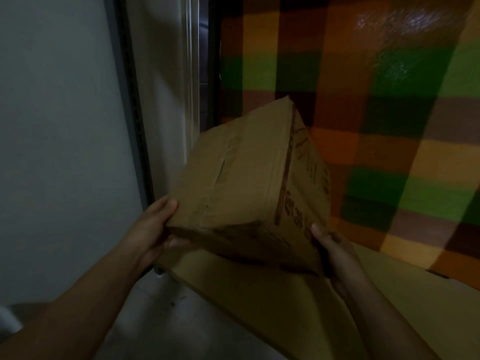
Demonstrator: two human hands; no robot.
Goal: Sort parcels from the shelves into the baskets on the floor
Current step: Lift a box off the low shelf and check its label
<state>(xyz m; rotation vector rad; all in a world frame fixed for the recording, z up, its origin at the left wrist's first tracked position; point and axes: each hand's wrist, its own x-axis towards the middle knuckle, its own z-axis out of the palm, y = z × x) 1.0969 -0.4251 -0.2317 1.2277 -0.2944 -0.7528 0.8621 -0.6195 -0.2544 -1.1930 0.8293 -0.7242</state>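
Observation:
A brown cardboard parcel [249, 178], taped along its top seam and printed with dark lettering on its right side, is tilted up between my hands. My left hand [155, 229] grips its near left corner, thumb on top and fingers underneath. My right hand [335, 253] holds its near right lower edge, thumb against the printed side. The parcel's near bottom edge is close above a larger flat cardboard box [259, 294]; whether they touch is hidden in shadow. No basket is in view.
A checked blanket [376, 113] in orange, green, brown and yellow hangs behind and to the right. A pale wall [57, 139] and a dark door-frame edge [135, 120] stand at left. Grey floor [155, 320] shows below. The scene is dim.

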